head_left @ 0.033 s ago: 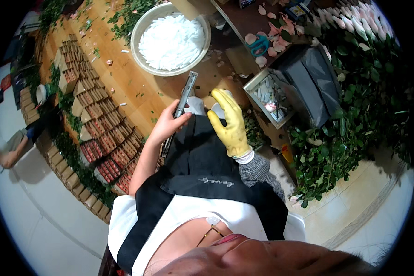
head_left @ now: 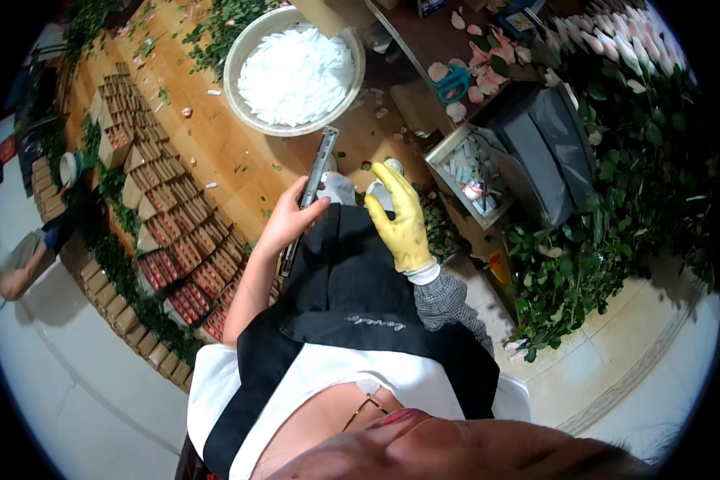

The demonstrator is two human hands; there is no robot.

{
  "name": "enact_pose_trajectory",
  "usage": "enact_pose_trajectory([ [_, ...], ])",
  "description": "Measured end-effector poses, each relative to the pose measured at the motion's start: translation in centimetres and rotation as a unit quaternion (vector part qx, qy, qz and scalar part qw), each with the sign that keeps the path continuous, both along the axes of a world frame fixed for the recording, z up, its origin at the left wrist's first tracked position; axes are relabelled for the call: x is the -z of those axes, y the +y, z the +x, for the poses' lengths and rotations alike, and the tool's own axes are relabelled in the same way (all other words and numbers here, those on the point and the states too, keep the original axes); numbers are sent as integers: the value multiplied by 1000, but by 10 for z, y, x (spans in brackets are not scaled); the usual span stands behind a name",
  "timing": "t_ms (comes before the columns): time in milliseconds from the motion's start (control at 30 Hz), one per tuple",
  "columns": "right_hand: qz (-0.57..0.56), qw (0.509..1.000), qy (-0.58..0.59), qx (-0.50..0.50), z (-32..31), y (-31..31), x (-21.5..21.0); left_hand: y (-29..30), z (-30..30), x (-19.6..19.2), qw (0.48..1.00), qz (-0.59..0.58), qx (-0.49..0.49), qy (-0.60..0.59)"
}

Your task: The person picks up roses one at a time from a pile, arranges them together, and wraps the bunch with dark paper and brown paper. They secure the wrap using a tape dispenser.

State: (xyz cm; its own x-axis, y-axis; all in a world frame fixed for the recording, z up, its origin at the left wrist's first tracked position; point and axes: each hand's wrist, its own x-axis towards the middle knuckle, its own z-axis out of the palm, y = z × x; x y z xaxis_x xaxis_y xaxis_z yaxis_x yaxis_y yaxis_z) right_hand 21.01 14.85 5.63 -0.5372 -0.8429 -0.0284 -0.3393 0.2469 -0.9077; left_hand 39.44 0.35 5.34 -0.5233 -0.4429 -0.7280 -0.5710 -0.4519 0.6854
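Observation:
My left hand (head_left: 294, 218) is closed around a long, narrow grey metal rail with slots (head_left: 318, 164). The rail tilts up and away over the dark apron (head_left: 340, 268), and its lower end shows below my hand. To the right, my right hand (head_left: 402, 228) wears a yellow glove and holds nothing. Its fingers and thumb are apart, raised above the apron and not touching the rail. Beyond both hands, a round pale tub (head_left: 230, 80) on the wooden floor is heaped with small white slender pieces (head_left: 296, 76).
Cardboard-wrapped bunches of reddish flowers (head_left: 172, 240) stand in rows at left; a person's arm (head_left: 28, 268) shows farther left. At right are a tray of small pieces (head_left: 474, 180), a dark grey box (head_left: 540, 152), teal-handled scissors (head_left: 454, 84), loose petals and leafy stems (head_left: 568, 280) with pale buds.

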Motion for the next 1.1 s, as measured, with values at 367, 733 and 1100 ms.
enact_pose_trajectory([
  [367,396,904,-155,48,-51,-74,618,-108,47,235,988,-108,-108,-31],
  [733,291,954,-58,-48,-175,-259,873,-145,124,443,940,-240,-243,-20],
  [1100,395,913,102,-12,-174,-269,932,-128,116,480,932,-229,-279,35],
])
